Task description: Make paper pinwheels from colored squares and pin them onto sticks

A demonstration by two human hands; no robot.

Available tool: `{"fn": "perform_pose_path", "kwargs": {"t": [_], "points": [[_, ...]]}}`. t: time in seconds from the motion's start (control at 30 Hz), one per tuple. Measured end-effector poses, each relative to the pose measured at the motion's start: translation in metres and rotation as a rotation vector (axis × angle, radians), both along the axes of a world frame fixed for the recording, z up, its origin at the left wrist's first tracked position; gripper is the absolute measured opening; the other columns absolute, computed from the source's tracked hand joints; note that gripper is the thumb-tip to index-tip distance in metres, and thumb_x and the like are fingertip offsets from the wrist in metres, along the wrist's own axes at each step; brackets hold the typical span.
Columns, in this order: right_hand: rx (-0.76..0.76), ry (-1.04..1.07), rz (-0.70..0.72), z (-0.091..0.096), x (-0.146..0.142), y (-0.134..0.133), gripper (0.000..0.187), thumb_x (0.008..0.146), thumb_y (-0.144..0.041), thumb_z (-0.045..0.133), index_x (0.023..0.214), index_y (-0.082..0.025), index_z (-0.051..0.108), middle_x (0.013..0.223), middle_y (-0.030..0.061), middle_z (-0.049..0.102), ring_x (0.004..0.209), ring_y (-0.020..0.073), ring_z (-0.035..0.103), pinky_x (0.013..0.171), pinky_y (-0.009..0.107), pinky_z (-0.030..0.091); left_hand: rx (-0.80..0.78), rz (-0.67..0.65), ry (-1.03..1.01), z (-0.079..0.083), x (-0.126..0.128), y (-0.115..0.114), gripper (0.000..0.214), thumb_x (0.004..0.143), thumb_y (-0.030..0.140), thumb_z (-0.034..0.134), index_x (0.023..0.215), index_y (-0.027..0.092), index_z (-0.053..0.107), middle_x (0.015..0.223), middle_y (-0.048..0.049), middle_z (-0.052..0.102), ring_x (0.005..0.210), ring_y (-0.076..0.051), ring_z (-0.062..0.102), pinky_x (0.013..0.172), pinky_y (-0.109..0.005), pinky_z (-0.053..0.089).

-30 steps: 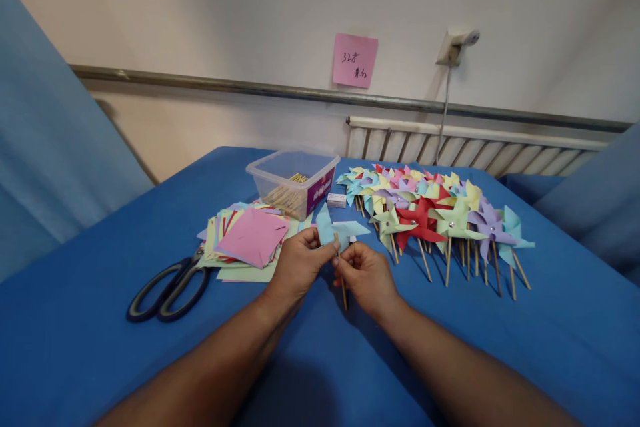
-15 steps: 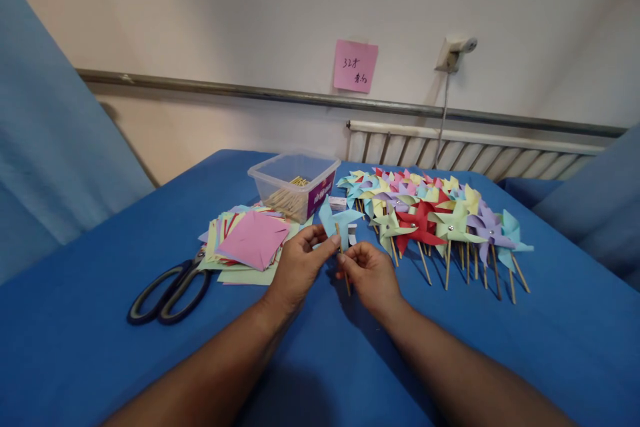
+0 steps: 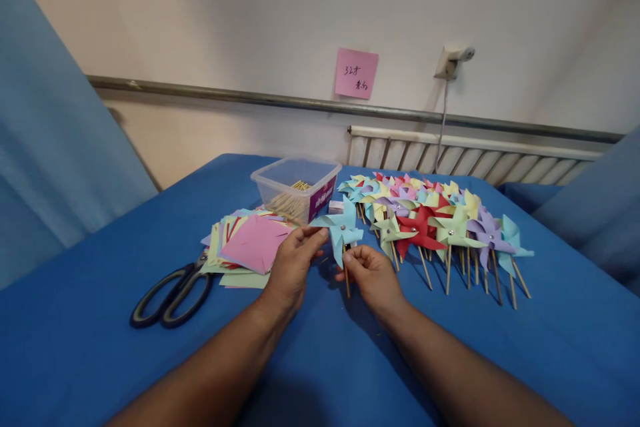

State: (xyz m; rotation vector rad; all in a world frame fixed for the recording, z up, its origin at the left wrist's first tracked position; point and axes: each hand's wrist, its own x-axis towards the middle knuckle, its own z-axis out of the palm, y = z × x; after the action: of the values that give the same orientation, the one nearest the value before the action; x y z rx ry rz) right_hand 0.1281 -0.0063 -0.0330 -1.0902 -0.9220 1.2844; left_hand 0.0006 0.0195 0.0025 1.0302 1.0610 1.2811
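A light-blue paper pinwheel (image 3: 345,227) on a thin wooden stick is held up between my hands, its front with the round centre pin facing me. My right hand (image 3: 373,277) pinches the stick just below the blades. With thumb and fingers closed, my left hand (image 3: 294,265) is at the tip of the left blade. Left of it lies a stack of coloured paper squares (image 3: 255,243), a slit pink one on top. Scissors with dark handles (image 3: 173,295) rest beside the stack, the blades partly hidden under the paper.
A clear plastic tub (image 3: 280,177) of wooden sticks stands behind the stack. A small box (image 3: 336,207) is partly hidden behind the pinwheel. Many coloured pinwheels (image 3: 420,227) lie in rows on the right of the blue cloth (image 3: 310,360). A radiator (image 3: 465,153) runs along the wall.
The light-blue pinwheel has turned so that its front and pin now face me. My left hand has moved from the stick near the centre out to the left blade. My right hand stays on the stick.
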Motion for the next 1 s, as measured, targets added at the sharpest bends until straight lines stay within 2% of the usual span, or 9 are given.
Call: {"fn": "perform_pose_path", "kwargs": {"t": [0.17,0.37,0.53,0.63,0.77,0.9,1.0], "points": [[0.036,-0.038,0.067,-0.001,-0.003,-0.003,0.037,0.066,-0.05,0.068,0.071,-0.016,0.056,0.056,-0.0022,0.059,0.049,0.0125,0.06,0.045,0.021,0.043,0.003,-0.103,-0.023,0.0,0.004,-0.005,0.028,0.069,0.036,0.071,0.084,0.012,0.067,0.084,-0.0075,0.069,0.071,-0.016,0.06,0.068,-0.028,0.046],[0.057,-0.096,0.128,-0.001,-0.004,-0.006,0.033,0.071,-0.048,0.065,0.072,-0.016,0.056,0.057,-0.0006,0.062,0.05,0.0129,0.061,0.049,0.022,0.045,-0.019,-0.122,-0.038,-0.001,0.002,-0.006,0.026,0.07,0.036,0.07,0.08,0.012,0.067,0.071,-0.0041,0.068,0.062,-0.015,0.06,0.06,-0.026,0.045],[0.057,-0.065,0.169,-0.004,-0.007,-0.006,0.031,0.071,-0.046,0.065,0.073,-0.016,0.056,0.059,-0.0007,0.062,0.051,0.0128,0.06,0.05,0.024,0.047,-0.036,-0.12,-0.033,-0.001,0.002,-0.006,0.026,0.07,0.036,0.069,0.078,0.012,0.066,0.065,-0.0019,0.065,0.057,-0.014,0.058,0.056,-0.025,0.043],[0.078,-0.041,0.116,-0.003,-0.006,-0.005,0.032,0.067,-0.041,0.07,0.082,-0.017,0.056,0.069,0.001,0.065,0.056,0.0134,0.061,0.055,0.025,0.048,-0.044,-0.098,-0.077,0.0,0.002,-0.005,0.027,0.068,0.034,0.071,0.081,0.011,0.067,0.07,-0.0039,0.067,0.064,-0.016,0.061,0.063,-0.027,0.045],[0.134,-0.056,-0.054,0.002,-0.002,-0.004,0.049,0.063,-0.034,0.074,0.104,-0.019,0.05,0.094,0.0053,0.066,0.064,0.0127,0.061,0.062,0.028,0.051,-0.095,-0.086,-0.124,0.002,0.003,-0.005,0.028,0.065,0.031,0.073,0.082,0.01,0.066,0.071,-0.0053,0.068,0.066,-0.017,0.061,0.066,-0.029,0.046],[0.267,-0.273,-0.119,0.007,0.004,-0.005,0.055,0.062,-0.028,0.076,0.109,-0.02,0.049,0.107,0.0082,0.062,0.085,0.0182,0.062,0.072,0.031,0.051,-0.14,-0.093,-0.139,0.004,0.004,-0.007,0.025,0.064,0.027,0.073,0.081,0.01,0.066,0.07,-0.0049,0.067,0.063,-0.016,0.06,0.063,-0.028,0.046],[0.324,-0.409,-0.101,0.011,0.006,-0.008,0.044,0.066,-0.026,0.073,0.105,-0.02,0.054,0.102,0.0061,0.064,0.092,0.0199,0.061,0.079,0.033,0.049,-0.161,-0.116,-0.154,0.005,0.005,-0.008,0.022,0.064,0.023,0.073,0.081,0.01,0.068,0.069,-0.0051,0.068,0.061,-0.015,0.06,0.061,-0.025,0.045]]}}
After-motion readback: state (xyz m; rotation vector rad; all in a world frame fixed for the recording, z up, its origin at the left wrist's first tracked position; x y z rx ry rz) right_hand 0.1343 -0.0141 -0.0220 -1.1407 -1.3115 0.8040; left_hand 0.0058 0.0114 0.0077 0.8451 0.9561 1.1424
